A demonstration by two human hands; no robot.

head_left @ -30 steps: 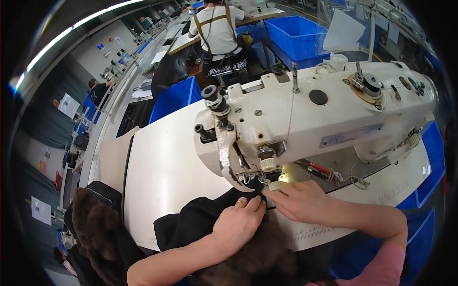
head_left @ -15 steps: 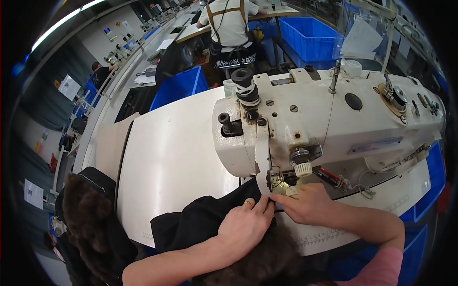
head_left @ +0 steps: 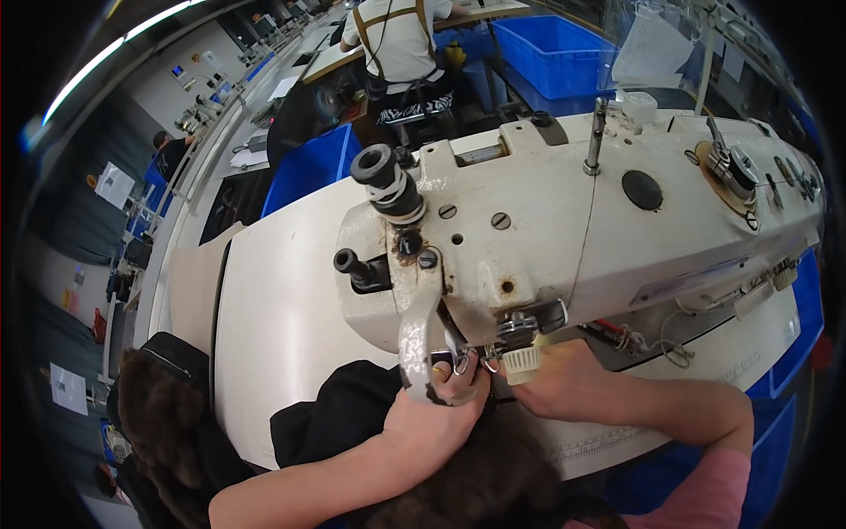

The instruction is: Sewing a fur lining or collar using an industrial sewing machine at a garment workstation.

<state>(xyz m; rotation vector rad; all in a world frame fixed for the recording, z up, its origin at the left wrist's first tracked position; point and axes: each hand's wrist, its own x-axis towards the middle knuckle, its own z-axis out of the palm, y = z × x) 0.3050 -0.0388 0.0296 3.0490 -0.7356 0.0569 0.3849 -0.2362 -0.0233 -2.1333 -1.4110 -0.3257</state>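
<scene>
Black cloth with brown fur [head_left: 493,467], seemingly one garment, lies at the front of a white sewing machine [head_left: 546,212]. My left hand [head_left: 432,414], a ring on one finger, rests on the black cloth [head_left: 330,406] with fingers bent together at the needle area. The white thread lever guard [head_left: 419,344] hides part of these fingers. My right hand [head_left: 564,379] is closed at the right of the needle, its fingertips close to my left ones. The cream tension knob [head_left: 523,364] covers those fingertips. Needle and presser foot are mostly hidden.
Another black garment with brown fur [head_left: 163,401] hangs over the table's left edge. Blue bins [head_left: 310,172] stand behind the machine and at the right. A person in a white top [head_left: 397,44] sits working ahead. A red-handled tool [head_left: 608,328] lies under the machine arm.
My view has shifted closer over the machine head, which appears larger and further left. Both hands stay at the needle area, with their fingers now more covered by machine parts.
</scene>
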